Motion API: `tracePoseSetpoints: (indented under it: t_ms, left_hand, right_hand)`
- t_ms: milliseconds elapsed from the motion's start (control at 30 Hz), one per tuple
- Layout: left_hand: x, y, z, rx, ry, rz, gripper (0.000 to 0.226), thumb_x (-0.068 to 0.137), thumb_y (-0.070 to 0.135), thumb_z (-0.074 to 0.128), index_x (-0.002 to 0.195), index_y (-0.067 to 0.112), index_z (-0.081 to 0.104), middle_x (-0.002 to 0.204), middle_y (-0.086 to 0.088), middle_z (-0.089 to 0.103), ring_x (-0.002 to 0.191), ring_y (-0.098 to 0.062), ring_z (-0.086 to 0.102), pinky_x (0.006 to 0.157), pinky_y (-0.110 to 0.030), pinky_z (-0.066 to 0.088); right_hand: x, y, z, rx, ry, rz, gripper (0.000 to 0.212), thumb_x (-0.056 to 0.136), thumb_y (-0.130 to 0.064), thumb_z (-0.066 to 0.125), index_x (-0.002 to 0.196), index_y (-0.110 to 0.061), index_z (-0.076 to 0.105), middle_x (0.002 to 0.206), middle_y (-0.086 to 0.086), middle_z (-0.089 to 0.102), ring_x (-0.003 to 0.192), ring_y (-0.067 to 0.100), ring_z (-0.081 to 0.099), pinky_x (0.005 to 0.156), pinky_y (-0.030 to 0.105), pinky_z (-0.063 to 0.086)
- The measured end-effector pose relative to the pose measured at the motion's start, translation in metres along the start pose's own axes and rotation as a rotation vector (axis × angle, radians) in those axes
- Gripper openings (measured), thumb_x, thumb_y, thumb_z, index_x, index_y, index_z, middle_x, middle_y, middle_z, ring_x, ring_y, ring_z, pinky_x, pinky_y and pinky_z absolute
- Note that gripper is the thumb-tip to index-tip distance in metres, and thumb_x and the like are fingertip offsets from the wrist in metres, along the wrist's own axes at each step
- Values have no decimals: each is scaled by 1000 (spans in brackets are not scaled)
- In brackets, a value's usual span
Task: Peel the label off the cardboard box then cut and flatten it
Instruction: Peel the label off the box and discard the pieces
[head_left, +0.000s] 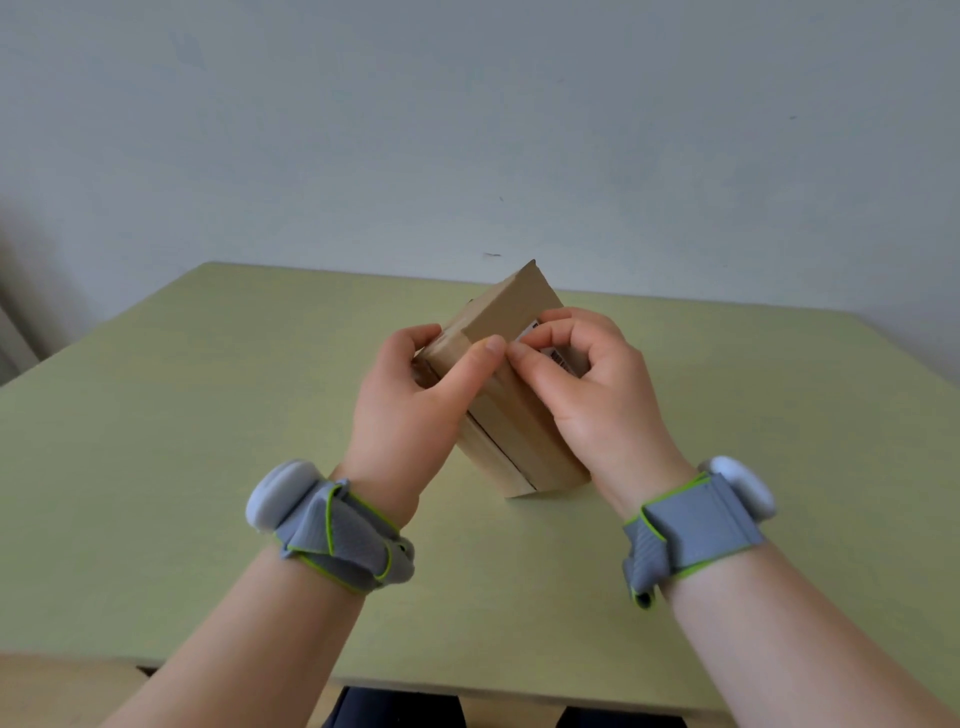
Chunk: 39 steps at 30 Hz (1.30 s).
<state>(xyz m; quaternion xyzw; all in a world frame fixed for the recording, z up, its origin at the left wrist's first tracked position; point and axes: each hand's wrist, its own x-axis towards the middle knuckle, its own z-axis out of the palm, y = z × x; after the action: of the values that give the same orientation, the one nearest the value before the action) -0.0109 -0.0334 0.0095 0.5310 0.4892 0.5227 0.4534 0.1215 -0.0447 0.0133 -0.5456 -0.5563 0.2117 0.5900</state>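
On your left wrist sits a grey band with green edging, carrying a white round puck on its outer side. Your left hand grips the cardboard box: the fingers curl round its far left edge and the thumb lies flat across the near face, its tip up at the top corner. The box stands tilted over the middle of the pale green table, its lower end at or just above the tabletop and its top leaning away from you; a dark seam runs down the near face. Just right of your left thumb, your right hand has its fingers curled in against the box's right face, thumb and forefinger closing on the edge of the white label, of which only a strip with printed bars shows between the fingers. You cannot tell whether the label has lifted at all. Your right wrist wears a matching grey band with its own white puck. A plain pale wall stands behind the table.
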Motion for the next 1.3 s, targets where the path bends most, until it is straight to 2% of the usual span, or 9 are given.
tracePoseSetpoints:
  t_ms: [133, 400, 467, 533, 733, 867, 1000, 1133, 1300]
  left_hand:
    - [0, -1, -2, -13, -1, -8, 81, 46, 65, 68, 116, 26, 56, 104, 2, 66, 95, -15, 66, 86, -42, 55]
    - [1, -1, 0, -3, -10, 4, 68, 57, 59, 70, 115, 27, 55, 101, 5, 65, 95, -15, 66, 87, -42, 55]
    - [1, 0, 0, 2, -8, 11, 67, 57, 58, 69, 115, 28, 55, 100, 6, 64, 95, -15, 66, 87, -41, 55]
    - [0, 1, 1, 15, -2, 26, 67, 57, 58, 68, 116, 28, 55, 98, 8, 62, 95, -14, 65, 87, -41, 55]
    - [-2, 1, 1, 10, 13, 39, 60, 58, 56, 68, 110, 30, 54, 93, 11, 61, 93, -13, 65, 86, -41, 55]
    - [-2, -1, 1, 11, 22, 49, 61, 59, 56, 68, 111, 29, 54, 96, 9, 61, 95, -15, 65, 86, -42, 55]
    - [-1, -2, 0, 0, 22, 37, 69, 54, 60, 70, 113, 27, 55, 97, 6, 63, 94, -15, 66, 86, -42, 55]
    - [-1, -3, -3, -16, 20, 15, 78, 47, 66, 67, 114, 27, 56, 102, 2, 65, 95, -16, 66, 86, -43, 55]
    - [-4, -3, -2, -29, 19, 10, 72, 51, 63, 69, 113, 30, 53, 104, 3, 63, 98, -16, 65, 88, -42, 54]
  right_hand:
    - [-1, -1, 2, -20, -4, -10, 13, 77, -21, 71, 71, -29, 63, 110, -7, 55, 106, 5, 54, 90, 11, 37]
    - [0, 5, -1, -10, 28, -2, 11, 82, -11, 65, 74, -19, 65, 111, -6, 58, 105, 5, 54, 91, 17, 39]
    - [-1, 5, -2, 13, 27, 12, 7, 81, -20, 68, 75, -18, 66, 110, -8, 58, 105, 5, 54, 90, 18, 39]
    - [-2, 4, -1, 32, 37, 22, 14, 77, -30, 72, 74, -18, 67, 108, -9, 57, 105, 6, 55, 90, 19, 40]
    - [1, 3, 1, 35, 61, 41, 13, 75, -25, 73, 64, -25, 66, 105, -6, 59, 103, 9, 57, 93, 27, 43]
    - [-1, 5, 1, 20, 54, 19, 15, 69, -37, 74, 69, -24, 67, 107, -8, 58, 105, 8, 56, 94, 27, 43]
    - [2, 4, 1, -10, 37, 7, 11, 74, -28, 74, 67, -26, 66, 107, -7, 57, 105, 8, 55, 93, 25, 42]
    - [2, 3, 4, -27, 13, -8, 11, 77, -22, 71, 68, -25, 65, 106, -14, 56, 103, 5, 55, 88, 19, 40]
    - [3, 6, 2, 6, 68, -5, 14, 80, -13, 65, 69, -22, 65, 105, -7, 61, 100, 11, 58, 92, 32, 47]
